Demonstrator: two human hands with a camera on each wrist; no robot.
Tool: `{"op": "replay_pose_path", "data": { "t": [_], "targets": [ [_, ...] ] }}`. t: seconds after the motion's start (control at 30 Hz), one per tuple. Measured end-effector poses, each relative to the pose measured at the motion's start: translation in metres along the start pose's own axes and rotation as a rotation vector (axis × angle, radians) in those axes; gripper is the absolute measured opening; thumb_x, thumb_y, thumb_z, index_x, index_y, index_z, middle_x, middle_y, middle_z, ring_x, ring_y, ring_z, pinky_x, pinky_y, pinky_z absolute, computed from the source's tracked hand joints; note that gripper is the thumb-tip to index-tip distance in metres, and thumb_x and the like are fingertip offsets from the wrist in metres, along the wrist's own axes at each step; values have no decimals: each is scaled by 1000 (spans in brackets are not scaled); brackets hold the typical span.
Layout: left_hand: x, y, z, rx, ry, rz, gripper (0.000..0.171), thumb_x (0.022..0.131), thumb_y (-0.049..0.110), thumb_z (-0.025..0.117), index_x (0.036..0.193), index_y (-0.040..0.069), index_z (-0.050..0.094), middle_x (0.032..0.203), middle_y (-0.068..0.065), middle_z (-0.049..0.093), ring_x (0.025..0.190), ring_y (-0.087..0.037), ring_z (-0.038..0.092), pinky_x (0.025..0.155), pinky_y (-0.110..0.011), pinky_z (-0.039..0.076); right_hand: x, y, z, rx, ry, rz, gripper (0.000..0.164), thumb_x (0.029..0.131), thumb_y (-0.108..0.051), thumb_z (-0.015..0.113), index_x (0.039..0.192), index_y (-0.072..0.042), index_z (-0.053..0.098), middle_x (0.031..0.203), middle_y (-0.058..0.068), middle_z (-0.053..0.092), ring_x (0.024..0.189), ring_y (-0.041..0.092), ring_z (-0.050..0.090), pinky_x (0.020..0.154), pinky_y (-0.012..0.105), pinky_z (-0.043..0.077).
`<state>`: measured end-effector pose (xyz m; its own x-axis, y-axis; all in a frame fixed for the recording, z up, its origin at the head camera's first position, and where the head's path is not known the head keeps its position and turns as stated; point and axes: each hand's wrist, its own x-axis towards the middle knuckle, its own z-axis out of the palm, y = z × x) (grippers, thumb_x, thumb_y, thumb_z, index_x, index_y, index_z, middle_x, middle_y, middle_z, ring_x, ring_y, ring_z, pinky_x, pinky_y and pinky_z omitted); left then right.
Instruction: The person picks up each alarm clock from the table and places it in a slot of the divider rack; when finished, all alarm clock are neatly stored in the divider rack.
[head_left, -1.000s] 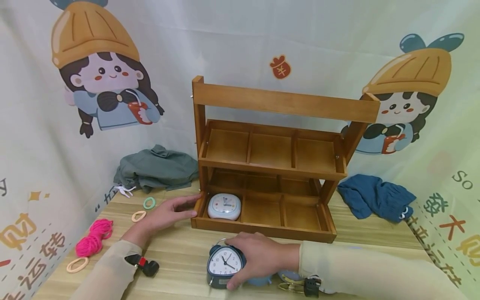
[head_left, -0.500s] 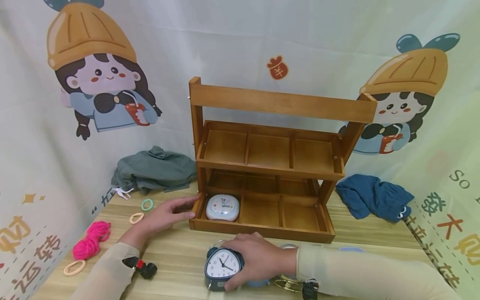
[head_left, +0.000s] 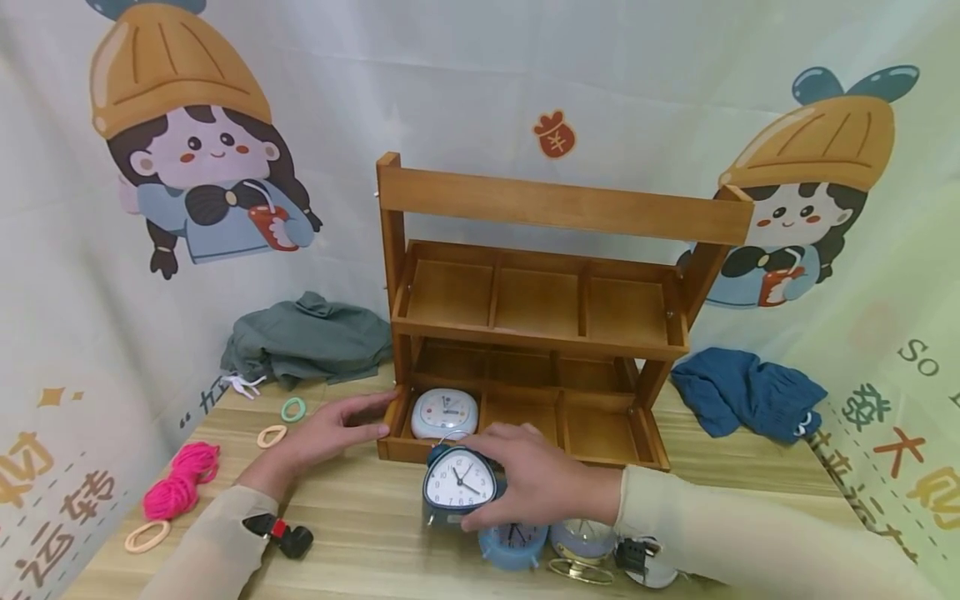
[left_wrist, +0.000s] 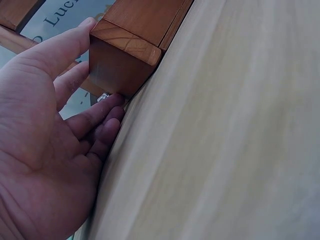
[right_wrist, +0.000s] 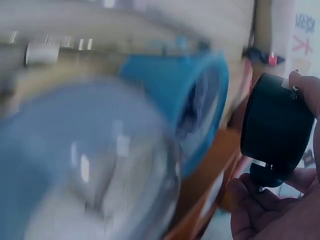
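Note:
My right hand (head_left: 551, 475) grips a dark blue rounded-triangle alarm clock (head_left: 457, 482) by its right side, raised in front of the shelf's lower tray. In the right wrist view that clock's dark casing (right_wrist: 275, 122) sits between thumb and fingers. At the lower tray's left end, my left hand (head_left: 326, 429) holds the corner of the brown wooden shelf (head_left: 566, 200). The left wrist view shows its thumb and fingers around the shelf's end (left_wrist: 117, 65). A white clock (head_left: 445, 412) occupies the lower tray's left compartment.
Near my right forearm stand a light blue clock (head_left: 510, 550), a purplish clock with a gold base (head_left: 581, 542) and a partly hidden white item (head_left: 652, 575). Pink yarn (head_left: 180, 483), hair ties (head_left: 292, 408), grey-green cloth (head_left: 307, 342) and blue cloth (head_left: 750, 396) lie around the shelf.
My right hand has lifted the dark blue clock and moved it toward the shelf, uncovering more of the light blue and purplish clocks. My left hand stays at the shelf's corner.

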<state>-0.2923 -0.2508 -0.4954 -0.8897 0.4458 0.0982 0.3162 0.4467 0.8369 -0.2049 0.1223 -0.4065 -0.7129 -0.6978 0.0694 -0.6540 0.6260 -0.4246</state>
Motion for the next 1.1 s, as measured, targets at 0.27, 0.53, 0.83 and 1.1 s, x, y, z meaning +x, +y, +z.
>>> {"op": "replay_pose_path", "data": {
  "t": [0.27,0.53,0.83,1.1],
  "targets": [
    [0,-1,-2,-8,-5,3,64,108,36,76,166,19,56,169,-11,52,156,-41,46,126,-66,34,7,44,-19,-133,142,37,92,82,-55,98,155,-11,64,136,7,69,124,24,64,110,55,47],
    [-5,-4,-3,-5,-4,-3,64,108,36,76,166,16,55,169,-11,53,155,-41,47,126,-64,35,13,81,-29,-204,209,99,88,83,-53,97,153,-10,65,132,11,72,118,30,70,107,58,54],
    [2,-5,5,-19,2,7,62,108,34,77,164,17,58,167,-12,55,155,-41,48,126,-66,36,12,109,-29,-252,147,141,88,86,-53,95,155,-9,64,141,16,71,126,37,70,108,59,55],
    [2,-3,5,13,23,1,64,108,38,76,165,19,56,168,-10,55,155,-39,48,125,-64,37,16,113,-28,-321,137,84,86,85,-56,94,153,-11,66,146,15,70,135,37,65,117,64,47]
  ]
}}
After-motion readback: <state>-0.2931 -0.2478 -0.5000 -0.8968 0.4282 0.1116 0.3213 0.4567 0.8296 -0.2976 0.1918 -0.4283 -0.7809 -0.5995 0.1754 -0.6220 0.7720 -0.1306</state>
